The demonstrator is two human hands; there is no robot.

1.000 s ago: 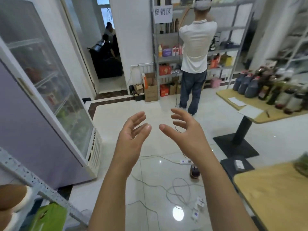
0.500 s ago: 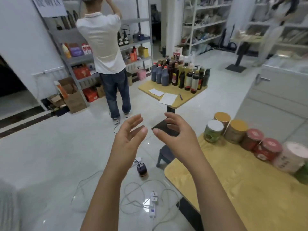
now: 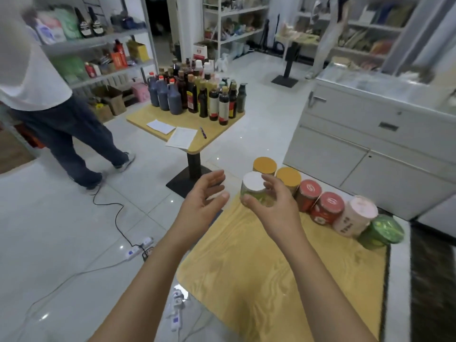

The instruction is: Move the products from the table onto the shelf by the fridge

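tilefan: Wooden table (image 3: 271,272) is sitting under the arms, with white floor tile (image 3: 74,230) spreading off to the left of both hands, and the products are lining up along its far edge. What's going sideways here, you reckon?

binrunner: Crowding, mostly. The white-lidded jar (image 3: 253,185) is standing right at the corner. The two yellow-lidded jars (image 3: 265,165) are sitting just beyond the fingertips, and the red-lidded jars (image 3: 308,191) are just right of the knuckles. If the right hand (image 3: 274,208) is lifting at a slant, I'm guessing it's bumping a neighbour, or the jar is slipping off the corner onto hard tile.

tilefan: How's the grip looking?

binrunner: Right hand is curling round it, thumb on the near side, fingers hooking over the lid's far rim. Roughly half closed, and I can't tell how hard it's squeezing. Left hand (image 3: 202,203) is hovering just left of the jar, fingers loose and spread, holding nothing. Shelf and fridge aren't showing, so it's looking like a carry past that power strip (image 3: 138,247).
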